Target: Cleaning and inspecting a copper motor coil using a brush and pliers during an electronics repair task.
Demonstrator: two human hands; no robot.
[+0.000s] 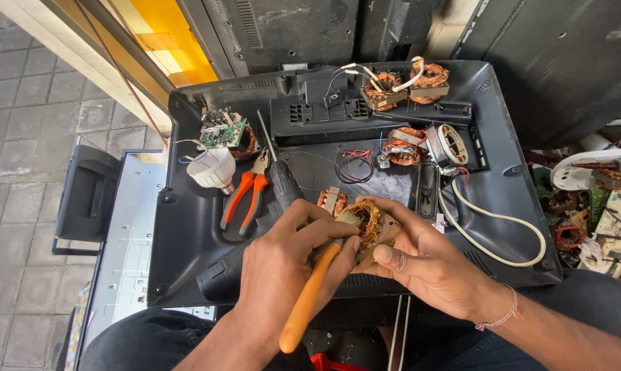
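My left hand (286, 264) grips a tool with an orange handle (307, 302), its tip hidden against a copper-wound motor coil (362, 220). My right hand (420, 257) cradles that coil from below and the right, thumb resting on its side. Both hands hover over the near edge of a black plastic back cover (186, 227) that serves as a work tray across my lap. A second small copper coil (329, 199) lies just behind my left fingers.
On the cover lie orange-handled pliers (245, 199), a black screwdriver (279, 175), a white bulb (214, 170), a green circuit board (222, 130), several copper coils (403, 145), loose wires (355, 168) and a white cable (503, 240). Scrap parts (599, 206) are piled at right.
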